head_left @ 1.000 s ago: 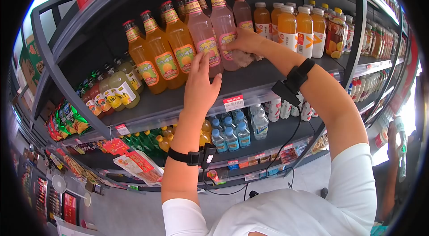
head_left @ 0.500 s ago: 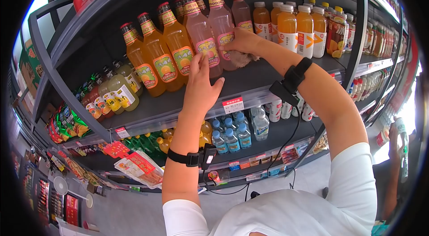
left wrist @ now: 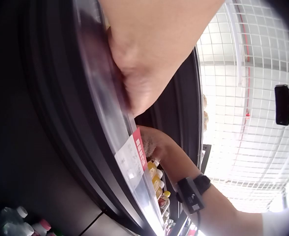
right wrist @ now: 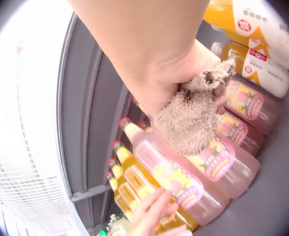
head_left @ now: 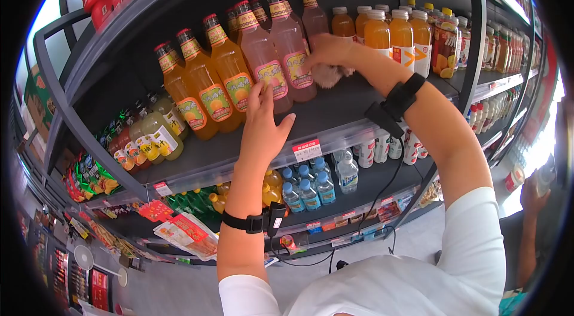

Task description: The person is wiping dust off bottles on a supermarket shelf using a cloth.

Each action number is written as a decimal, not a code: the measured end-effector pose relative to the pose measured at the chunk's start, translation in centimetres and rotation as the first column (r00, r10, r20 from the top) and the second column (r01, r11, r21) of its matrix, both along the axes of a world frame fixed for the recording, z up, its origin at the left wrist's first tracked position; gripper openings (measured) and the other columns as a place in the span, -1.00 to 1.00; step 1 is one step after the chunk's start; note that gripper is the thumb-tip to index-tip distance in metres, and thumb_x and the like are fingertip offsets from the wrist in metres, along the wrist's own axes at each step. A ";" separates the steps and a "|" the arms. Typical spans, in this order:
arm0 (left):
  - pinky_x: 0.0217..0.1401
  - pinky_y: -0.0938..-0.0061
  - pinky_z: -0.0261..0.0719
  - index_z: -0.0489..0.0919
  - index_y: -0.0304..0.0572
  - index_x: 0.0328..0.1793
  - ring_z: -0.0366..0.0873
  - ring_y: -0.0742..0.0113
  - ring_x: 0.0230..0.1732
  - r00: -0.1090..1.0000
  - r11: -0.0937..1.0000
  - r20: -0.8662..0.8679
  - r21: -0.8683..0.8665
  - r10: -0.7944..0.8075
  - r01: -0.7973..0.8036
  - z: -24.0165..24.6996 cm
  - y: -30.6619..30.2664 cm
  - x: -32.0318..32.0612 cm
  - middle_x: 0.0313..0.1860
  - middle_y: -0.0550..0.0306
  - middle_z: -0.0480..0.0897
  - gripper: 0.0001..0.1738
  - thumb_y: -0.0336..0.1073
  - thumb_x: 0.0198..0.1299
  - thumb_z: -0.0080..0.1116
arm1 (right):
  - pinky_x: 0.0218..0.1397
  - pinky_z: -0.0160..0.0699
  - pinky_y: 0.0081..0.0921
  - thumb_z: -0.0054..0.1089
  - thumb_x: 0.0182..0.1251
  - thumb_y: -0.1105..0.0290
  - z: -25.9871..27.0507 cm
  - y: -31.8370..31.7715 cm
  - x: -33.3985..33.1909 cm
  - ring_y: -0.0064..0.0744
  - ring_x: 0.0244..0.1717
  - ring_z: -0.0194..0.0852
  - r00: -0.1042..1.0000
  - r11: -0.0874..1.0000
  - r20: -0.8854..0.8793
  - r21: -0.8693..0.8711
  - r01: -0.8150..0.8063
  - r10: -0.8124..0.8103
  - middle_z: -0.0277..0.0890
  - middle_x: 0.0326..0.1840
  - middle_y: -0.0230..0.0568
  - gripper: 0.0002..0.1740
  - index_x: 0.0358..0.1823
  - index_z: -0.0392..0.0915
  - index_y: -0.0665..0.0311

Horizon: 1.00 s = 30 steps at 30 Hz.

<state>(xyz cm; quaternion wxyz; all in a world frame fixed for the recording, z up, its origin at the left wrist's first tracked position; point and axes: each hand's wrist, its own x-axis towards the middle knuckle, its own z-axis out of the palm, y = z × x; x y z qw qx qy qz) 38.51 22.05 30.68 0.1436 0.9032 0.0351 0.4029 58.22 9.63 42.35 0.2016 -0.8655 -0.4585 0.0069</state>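
Observation:
Two pink bottles stand side by side at the shelf front, the left one (head_left: 259, 47) next to a row of orange bottles (head_left: 227, 71). My left hand (head_left: 263, 130) has its fingers extended against the left pink bottle's label, thumb spread; its fingertips also show in the right wrist view. My right hand (head_left: 330, 53) is beside the right pink bottle (head_left: 290, 41) and grips a shaggy beige cloth (head_left: 327, 75). In the right wrist view the cloth (right wrist: 188, 120) hangs from the hand over the pink bottles. Whether the right fingers touch glass is hidden.
More juice bottles with white caps (head_left: 402, 35) stand to the right on the same shelf. Yellow-green bottles (head_left: 156, 133) are at its left end. A price tag (head_left: 307, 148) sits on the shelf edge (head_left: 239, 163); small blue-capped bottles (head_left: 308, 187) stand below.
The head view has shifted slightly, with bottles and shelf appearing a little lower and further left. My right hand sits slightly further right of the right pink bottle, still gripping the cloth.

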 end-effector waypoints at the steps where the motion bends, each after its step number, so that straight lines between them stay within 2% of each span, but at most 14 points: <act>1: 0.46 0.23 0.30 0.21 -0.23 0.52 0.20 -0.04 0.48 1.000 1.000 0.006 -0.014 -0.020 0.020 -0.1 0.1 0.0 0.48 -0.06 0.15 -0.15 -0.29 0.11 0.34 | -0.13 0.63 -0.42 0.42 -0.03 0.03 1.1 -0.3 0.8 -0.14 -0.02 0.66 0.999 1.000 0.046 -0.030 -0.001 0.002 0.60 0.01 0.18 -0.30 0.05 0.58 0.43; 2: 0.46 0.23 0.31 0.21 -0.22 0.52 0.20 -0.04 0.48 1.000 1.000 0.011 -0.003 -0.017 0.017 0.0 0.0 0.1 0.48 -0.06 0.15 -0.15 -0.30 0.11 0.35 | -0.17 0.63 -0.40 0.38 -0.02 0.05 1.3 0.3 3.6 -0.12 -0.12 0.68 0.818 0.994 0.564 -0.082 -0.079 0.111 0.64 -0.11 0.11 -0.40 -0.07 0.62 0.42; 4: 0.45 0.24 0.32 0.22 -0.21 0.52 0.20 -0.03 0.48 1.000 1.000 0.019 0.017 -0.009 0.009 0.1 -0.3 0.0 0.49 -0.05 0.14 -0.15 -0.32 0.10 0.35 | -0.22 0.64 -0.37 0.34 0.02 0.06 2.6 1.9 8.6 -0.10 -0.29 0.70 0.669 0.987 0.743 0.089 -0.132 0.022 0.68 -0.30 0.00 -0.50 -0.21 0.67 0.40; 5: 0.44 0.24 0.33 0.23 -0.20 0.52 0.20 -0.03 0.48 1.000 1.000 0.021 0.006 -0.012 0.012 0.2 -0.4 0.0 0.49 -0.05 0.14 -0.16 -0.32 0.10 0.35 | -0.25 0.63 -0.36 0.33 0.03 0.04 3.8 2.6 10.1 -0.11 -0.35 0.70 0.879 0.941 0.464 0.333 -0.061 -0.108 0.68 -0.37 -0.04 -0.50 -0.23 0.68 0.39; 6: 0.43 0.25 0.34 0.23 -0.18 0.51 0.21 -0.03 0.47 1.000 1.000 0.024 -0.004 -0.014 0.014 0.2 -0.5 0.0 0.49 -0.05 0.15 -0.16 -0.32 0.10 0.36 | -0.27 0.63 -0.36 0.32 0.05 0.02 4.4 2.9 10.0 -0.11 -0.41 0.69 0.980 0.847 0.111 0.525 0.084 -0.166 0.67 -0.44 -0.08 -0.51 -0.26 0.69 0.37; 9: 0.40 0.26 0.36 0.23 -0.17 0.51 0.24 -0.04 0.45 0.999 0.999 0.022 -0.016 -0.028 0.028 0.1 -0.4 -0.1 0.48 -0.05 0.15 -0.17 -0.33 0.11 0.35 | -0.29 0.61 -0.33 0.35 0.06 -0.06 5.4 3.9 9.7 -0.18 -0.41 0.69 0.965 0.769 -0.006 0.602 0.214 -0.263 0.66 -0.46 -0.05 -0.45 -0.32 0.68 0.40; 12: 0.38 0.26 0.38 0.23 -0.15 0.51 0.28 -0.05 0.42 0.999 0.999 0.031 -0.031 -0.042 0.043 0.1 -0.2 -0.1 0.48 -0.05 0.15 -0.17 -0.33 0.11 0.35 | -0.30 0.60 -0.29 0.35 0.07 -0.13 5.8 4.3 10.2 -0.21 -0.41 0.68 0.980 0.790 0.065 0.602 0.111 -0.187 0.64 -0.49 -0.01 -0.38 -0.35 0.67 0.44; 15: 0.39 0.24 0.38 0.20 -0.09 0.53 0.33 -0.08 0.39 0.999 1.000 0.040 -0.019 -0.011 0.012 0.0 -0.1 0.0 0.49 -0.06 0.15 -0.14 -0.32 0.10 0.36 | -0.32 0.60 -0.28 0.35 0.07 -0.16 5.7 5.8 12.1 -0.20 -0.43 0.67 0.982 0.831 0.073 0.545 0.107 -0.175 0.62 -0.50 0.02 -0.34 -0.37 0.67 0.46; 16: 0.39 0.23 0.38 0.20 -0.08 0.53 0.33 -0.08 0.40 0.999 1.000 0.046 -0.011 -0.001 0.002 -0.2 0.0 0.1 0.49 -0.06 0.15 -0.13 -0.32 0.09 0.36 | -0.02 0.62 -0.22 0.35 0.08 -0.19 5.6 6.5 12.4 -0.06 -0.12 0.70 0.966 0.834 0.078 0.524 0.171 -0.247 0.70 -0.29 0.00 -0.38 -0.27 0.73 0.34; 19: 0.39 0.21 0.38 0.20 -0.05 0.53 0.33 -0.08 0.40 0.999 1.000 0.046 -0.002 0.021 -0.021 -0.3 0.1 0.1 0.49 -0.04 0.16 -0.14 -0.30 0.09 0.36 | 0.04 0.61 -0.21 0.31 0.09 -0.20 6.1 6.2 11.6 -0.06 -0.01 0.68 0.943 0.881 0.094 0.395 0.259 -0.319 0.70 -0.13 0.03 -0.35 -0.12 0.72 0.30; 22: 0.39 0.22 0.38 0.21 -0.05 0.53 0.34 -0.05 0.40 0.999 1.000 0.037 -0.007 0.027 -0.026 -0.3 0.0 0.1 0.49 -0.02 0.16 -0.14 -0.30 0.10 0.36 | 0.11 0.60 -0.20 0.27 0.09 -0.20 5.6 5.6 10.3 -0.04 0.09 0.64 0.907 0.821 0.131 0.492 0.290 -0.400 0.66 0.02 0.02 -0.32 -0.01 0.68 0.27; 25: 0.39 0.22 0.38 0.22 -0.04 0.52 0.33 -0.04 0.41 0.999 0.999 0.028 -0.022 0.026 -0.025 -0.1 -0.3 0.0 0.49 0.00 0.16 -0.16 -0.29 0.11 0.35 | 0.14 0.59 -0.20 0.27 0.08 -0.18 5.9 4.4 9.3 0.01 0.11 0.62 0.903 0.844 0.207 0.478 0.243 -0.377 0.64 0.06 0.02 -0.32 0.01 0.67 0.29; 28: 0.40 0.23 0.38 0.24 -0.02 0.52 0.31 -0.02 0.42 0.999 0.999 0.023 -0.036 0.034 -0.034 -0.1 -0.4 -0.1 0.50 0.01 0.16 -0.18 -0.28 0.12 0.35 | -0.05 0.59 -0.22 0.28 0.09 -0.16 5.7 3.4 8.1 0.01 -0.13 0.69 0.899 0.848 0.289 0.509 0.146 -0.328 0.67 -0.28 0.11 -0.37 -0.25 0.70 0.38; 30: 0.40 0.23 0.38 0.24 -0.03 0.52 0.31 -0.02 0.42 0.999 0.999 0.016 -0.032 0.030 -0.029 -0.1 -0.3 0.0 0.50 0.01 0.15 -0.18 -0.28 0.12 0.35 | -0.05 0.58 -0.23 0.29 0.09 -0.16 5.6 2.7 7.3 0.00 -0.15 0.68 0.925 0.850 0.280 0.521 0.079 -0.258 0.67 -0.29 0.11 -0.37 -0.29 0.70 0.39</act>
